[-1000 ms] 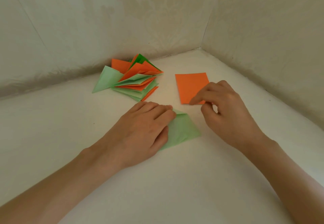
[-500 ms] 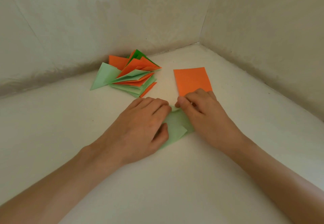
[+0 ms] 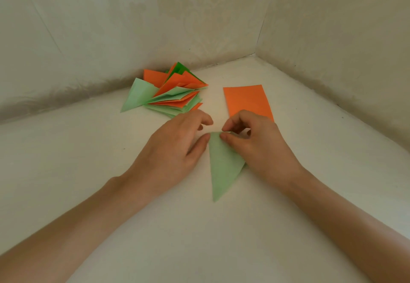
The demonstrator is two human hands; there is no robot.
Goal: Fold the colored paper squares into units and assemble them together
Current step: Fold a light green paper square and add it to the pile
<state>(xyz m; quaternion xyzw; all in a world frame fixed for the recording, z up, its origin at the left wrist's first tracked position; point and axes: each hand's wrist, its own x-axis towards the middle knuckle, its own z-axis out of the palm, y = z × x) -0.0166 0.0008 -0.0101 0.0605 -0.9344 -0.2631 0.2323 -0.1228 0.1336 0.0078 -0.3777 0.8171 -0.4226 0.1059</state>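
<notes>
Folded orange and green paper units (image 3: 173, 96) piled at left. L hand (image 3: 175, 149): fingers loose, thumb touching pale green folded paper triangle (image 3: 221, 171) at centre; R hand (image 3: 259, 147) pinches its top tip. Flat orange paper square (image 3: 247, 99) just behind R hand.

Indoor corner: pale patterned walls (image 3: 133, 27) meet white surface (image 3: 199, 238).
</notes>
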